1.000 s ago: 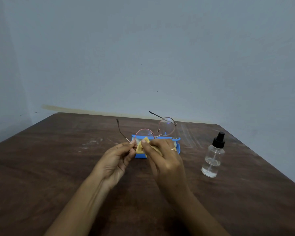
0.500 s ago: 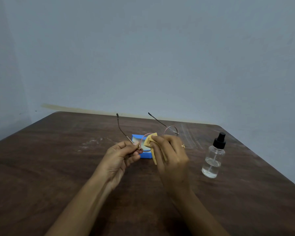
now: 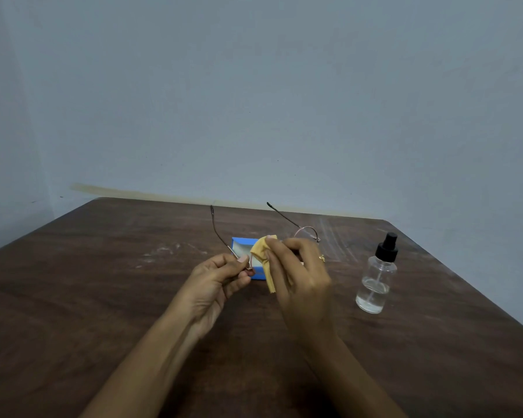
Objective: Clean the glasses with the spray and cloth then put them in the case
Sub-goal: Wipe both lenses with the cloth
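L hand point(image 3: 218, 279) still pinching glasses point(image 3: 307, 232) by the temple over the blue case point(image 3: 239, 245), R hand point(image 3: 299, 267) w/ cloth point(image 3: 261, 251) now covers the lens, so wiping's underway, spray point(image 3: 376, 279) idle on worktop point(image 3: 103, 282).

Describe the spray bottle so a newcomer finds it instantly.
On the dark wooden table, look to the right of both hands, near the table's right edge. The spray bottle stands upright there alone: clear, round, a little liquid at the bottom, and the only thing with a black pump cap.
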`<move>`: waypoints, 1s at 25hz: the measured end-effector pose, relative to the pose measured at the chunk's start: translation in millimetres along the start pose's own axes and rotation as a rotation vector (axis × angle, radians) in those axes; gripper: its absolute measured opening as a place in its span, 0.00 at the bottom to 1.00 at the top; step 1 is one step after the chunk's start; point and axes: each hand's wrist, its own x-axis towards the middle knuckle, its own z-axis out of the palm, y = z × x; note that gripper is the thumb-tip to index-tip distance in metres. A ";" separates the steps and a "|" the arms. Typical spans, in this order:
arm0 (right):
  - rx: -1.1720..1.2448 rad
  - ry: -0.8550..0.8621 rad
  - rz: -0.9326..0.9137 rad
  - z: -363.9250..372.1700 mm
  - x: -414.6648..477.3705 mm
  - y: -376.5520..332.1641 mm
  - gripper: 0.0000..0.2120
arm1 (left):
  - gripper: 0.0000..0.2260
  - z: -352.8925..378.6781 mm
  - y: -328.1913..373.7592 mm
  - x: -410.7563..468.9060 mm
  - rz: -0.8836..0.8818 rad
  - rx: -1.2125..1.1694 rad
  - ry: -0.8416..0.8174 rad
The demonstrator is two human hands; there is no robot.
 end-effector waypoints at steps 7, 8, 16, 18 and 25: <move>-0.005 -0.038 -0.061 -1.4 0.0 -0.9 0.08 | 0.09 -1.9 0.1 3.0 -0.045 -0.113 -0.004; -0.017 -0.021 -0.031 -2.3 0.6 1.2 0.08 | 0.09 -1.7 0.0 2.6 -0.052 -0.118 -0.001; 0.023 -0.088 -0.094 -0.1 -3.9 -2.6 0.08 | 0.09 -2.6 -0.8 3.8 -0.042 -0.129 0.002; 0.001 -0.110 -0.106 -0.1 -6.1 -3.3 0.08 | 0.08 -3.8 0.1 4.2 -0.049 -0.142 0.004; -0.063 -0.073 0.018 -3.9 -8.2 3.9 0.07 | 0.09 -6.8 0.3 6.5 -0.074 -0.138 0.011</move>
